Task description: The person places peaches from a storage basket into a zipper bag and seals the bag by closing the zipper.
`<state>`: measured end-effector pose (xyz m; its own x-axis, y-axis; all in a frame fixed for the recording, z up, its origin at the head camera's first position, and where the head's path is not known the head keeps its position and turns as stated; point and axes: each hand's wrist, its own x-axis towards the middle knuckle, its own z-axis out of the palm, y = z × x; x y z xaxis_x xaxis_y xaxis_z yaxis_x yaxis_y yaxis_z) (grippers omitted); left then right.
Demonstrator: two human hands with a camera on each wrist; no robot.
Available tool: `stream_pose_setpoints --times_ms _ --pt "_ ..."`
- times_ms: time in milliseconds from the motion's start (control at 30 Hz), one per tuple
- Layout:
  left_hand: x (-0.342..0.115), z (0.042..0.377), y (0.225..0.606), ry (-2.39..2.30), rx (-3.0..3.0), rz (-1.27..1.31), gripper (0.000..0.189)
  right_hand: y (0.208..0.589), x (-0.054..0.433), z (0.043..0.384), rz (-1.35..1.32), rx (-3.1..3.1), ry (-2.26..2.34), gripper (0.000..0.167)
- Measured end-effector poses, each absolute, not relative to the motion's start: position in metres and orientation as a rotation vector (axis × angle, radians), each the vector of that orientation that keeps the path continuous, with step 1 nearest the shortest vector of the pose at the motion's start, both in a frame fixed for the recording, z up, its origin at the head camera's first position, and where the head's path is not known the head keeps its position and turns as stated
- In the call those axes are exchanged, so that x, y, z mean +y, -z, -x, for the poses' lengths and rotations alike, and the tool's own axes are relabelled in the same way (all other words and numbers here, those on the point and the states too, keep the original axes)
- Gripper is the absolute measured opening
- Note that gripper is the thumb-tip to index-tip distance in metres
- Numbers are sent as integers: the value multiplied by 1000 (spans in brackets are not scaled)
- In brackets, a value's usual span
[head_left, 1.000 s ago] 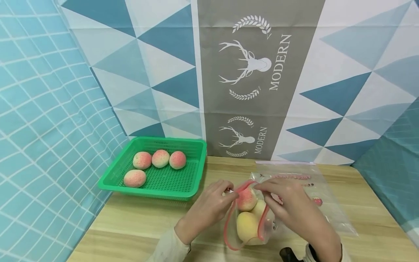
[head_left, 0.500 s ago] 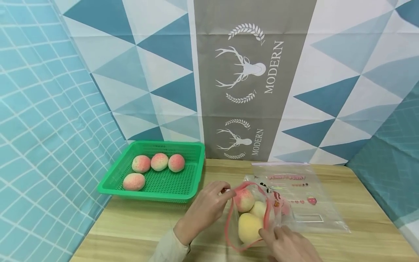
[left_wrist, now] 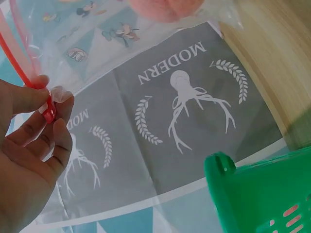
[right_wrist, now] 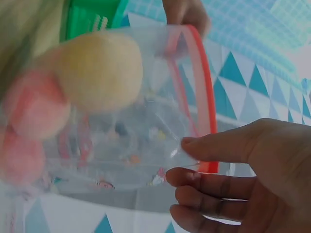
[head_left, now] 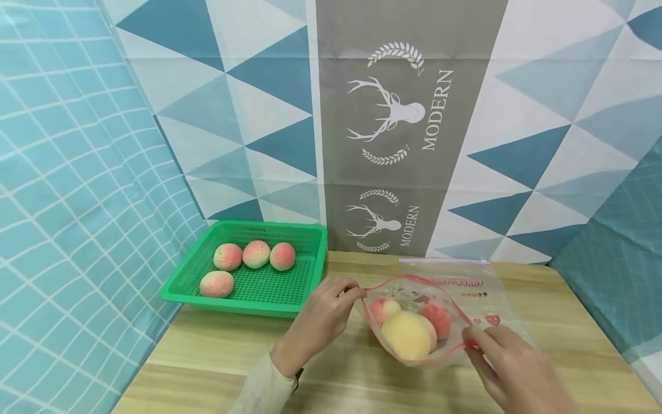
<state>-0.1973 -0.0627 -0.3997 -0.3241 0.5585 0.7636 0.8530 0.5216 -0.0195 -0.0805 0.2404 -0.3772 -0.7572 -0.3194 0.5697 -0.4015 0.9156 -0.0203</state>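
A clear zip bag [head_left: 439,286] with a red zip edge is held mouth up over the table, spread wide. My left hand [head_left: 328,315] pinches the left corner of its edge; in the left wrist view the red zip end [left_wrist: 48,112] sits between thumb and fingers. The right hand [head_left: 517,365] pinches the opposite corner, thumb and forefinger on the red strip [right_wrist: 209,145] in the right wrist view. Several peaches lie inside the bag: a yellow one [head_left: 407,336] in front, a red one [head_left: 437,319] to the right and a pink-and-yellow one [head_left: 384,309] behind.
A green basket [head_left: 243,307] stands at the back left, holding several peaches [head_left: 217,284]. Behind the held bag, a second clear printed bag [head_left: 509,302] lies flat on the wooden table [head_left: 574,322]. Patterned cloth [head_left: 269,155] hangs behind and at the sides.
The right hand came down to the near side of the bag, then moved right with its edge, pulling the mouth wider. Peaches inside shifted. The left hand keeps its pinch.
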Motion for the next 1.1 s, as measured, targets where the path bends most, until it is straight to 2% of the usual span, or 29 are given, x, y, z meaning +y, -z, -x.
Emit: stream_pose_setpoints --times_ms 67,233,433,567,800,867,967,1000,1100 --pt "-65 197 398 522 -2013 1145 27 375 248 83 -519 -2413 -241 64" --pt "-74 196 389 575 -1995 1107 24 367 256 94 -490 -2337 -302 63" --pt "-83 193 378 632 -1967 1069 22 360 253 109 -536 -2235 -382 56" --pt "-91 190 370 697 -1928 1049 20 355 249 116 -547 -2186 -440 57" --pt "-104 186 358 866 -1874 1021 32 350 244 120 -518 -2153 -523 60" --pt "-105 186 357 917 -1880 1011 35 351 244 120 -529 -2146 -550 51" --pt "-106 189 359 990 -1937 994 35 355 246 122 -536 -2158 -571 19" --pt "-107 190 361 1016 -1966 982 34 356 247 123 -533 -2163 -576 22" --pt "-107 193 365 1085 -2055 942 27 361 250 126 -494 -2186 -588 48"
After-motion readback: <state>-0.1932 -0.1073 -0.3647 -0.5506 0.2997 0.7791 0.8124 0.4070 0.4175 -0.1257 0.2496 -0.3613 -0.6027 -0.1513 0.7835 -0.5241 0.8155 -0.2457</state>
